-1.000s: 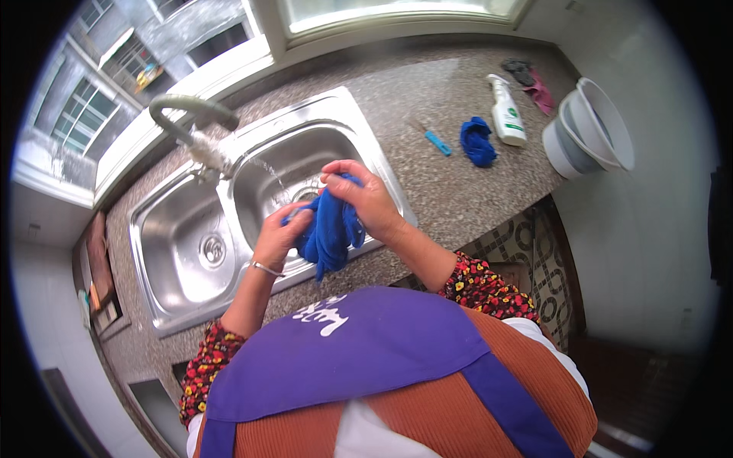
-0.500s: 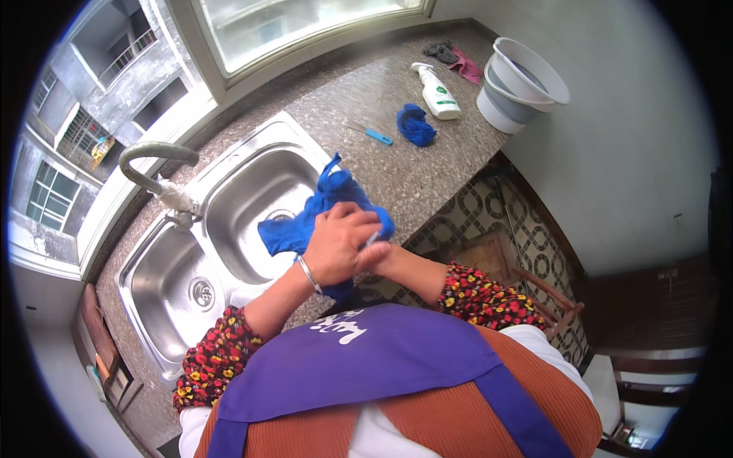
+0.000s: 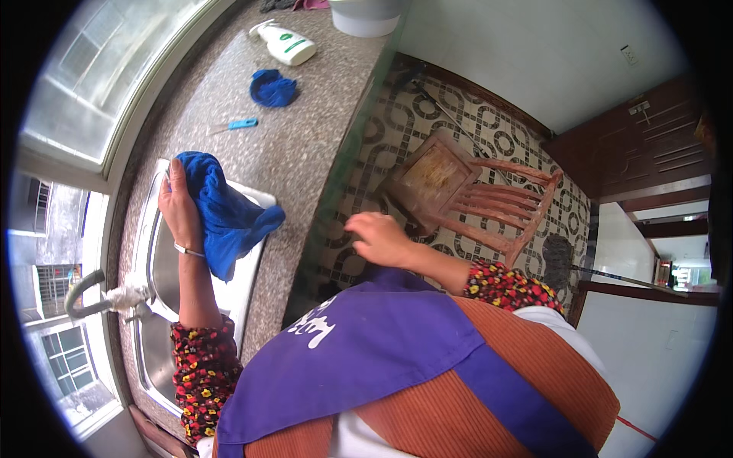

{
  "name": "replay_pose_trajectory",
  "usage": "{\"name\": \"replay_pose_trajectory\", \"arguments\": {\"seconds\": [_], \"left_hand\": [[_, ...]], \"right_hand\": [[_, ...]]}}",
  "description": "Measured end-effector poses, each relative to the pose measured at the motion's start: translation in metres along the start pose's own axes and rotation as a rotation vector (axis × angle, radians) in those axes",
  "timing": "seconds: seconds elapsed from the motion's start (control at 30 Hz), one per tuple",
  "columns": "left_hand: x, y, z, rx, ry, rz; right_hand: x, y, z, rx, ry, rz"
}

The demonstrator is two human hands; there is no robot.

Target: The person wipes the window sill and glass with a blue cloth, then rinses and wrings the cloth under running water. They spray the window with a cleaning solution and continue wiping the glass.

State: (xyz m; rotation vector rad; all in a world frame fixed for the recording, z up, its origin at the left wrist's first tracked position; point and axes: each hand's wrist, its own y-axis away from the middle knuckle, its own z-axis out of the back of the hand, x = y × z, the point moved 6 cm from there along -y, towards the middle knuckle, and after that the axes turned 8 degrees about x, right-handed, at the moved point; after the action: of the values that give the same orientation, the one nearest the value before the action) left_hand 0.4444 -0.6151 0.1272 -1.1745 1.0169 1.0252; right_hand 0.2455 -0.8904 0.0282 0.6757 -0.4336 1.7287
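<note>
A crumpled blue cloth (image 3: 225, 217) hangs from my left hand (image 3: 180, 210), which grips its upper left part with the thumb laid over it. The cloth spreads across the far end of the steel double sink (image 3: 164, 256), and its lower edge drapes toward the counter side. My right hand (image 3: 378, 238) is away from the cloth, in the air in front of my apron, with loosely bent fingers and nothing in them. Beyond the cloth, a thin tool with a blue handle (image 3: 243, 124) lies on the counter.
Farther along the speckled counter (image 3: 305, 145) are a bunched blue cloth (image 3: 272, 89), a white spray bottle (image 3: 286, 46) and a pale bucket (image 3: 366, 19). A curved faucet (image 3: 114, 299) stands by the window. To the right, a wooden chair (image 3: 439, 172) and a mop (image 3: 561, 256) are on the patterned floor.
My hands have parted. The left has taken the blue cloth to the sink's far end; the right has let go and moved away. The view has swung to the right.
</note>
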Motion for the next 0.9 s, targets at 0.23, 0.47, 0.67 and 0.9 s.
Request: {"name": "replay_pose_trajectory", "arguments": {"seconds": [0.23, 0.47, 0.67, 0.9], "left_hand": [[0.052, 0.017, -0.091, 0.163, -1.265, 0.167], [0.085, 0.022, -0.129, 0.175, -1.402, 0.228], [0.089, 0.007, -0.131, 0.195, -1.471, 0.453], [0.062, -0.035, -0.116, -0.303, -1.454, 0.24]], "right_hand": [[-0.203, 0.194, 0.132, -0.538, 0.334, -0.547], [-0.314, 0.351, 0.08, -1.212, -0.98, -1.071], [-0.327, 0.358, 0.077, -1.372, -0.988, -1.145], [-0.341, 0.371, 0.117, -1.201, -0.946, -1.193]]}}
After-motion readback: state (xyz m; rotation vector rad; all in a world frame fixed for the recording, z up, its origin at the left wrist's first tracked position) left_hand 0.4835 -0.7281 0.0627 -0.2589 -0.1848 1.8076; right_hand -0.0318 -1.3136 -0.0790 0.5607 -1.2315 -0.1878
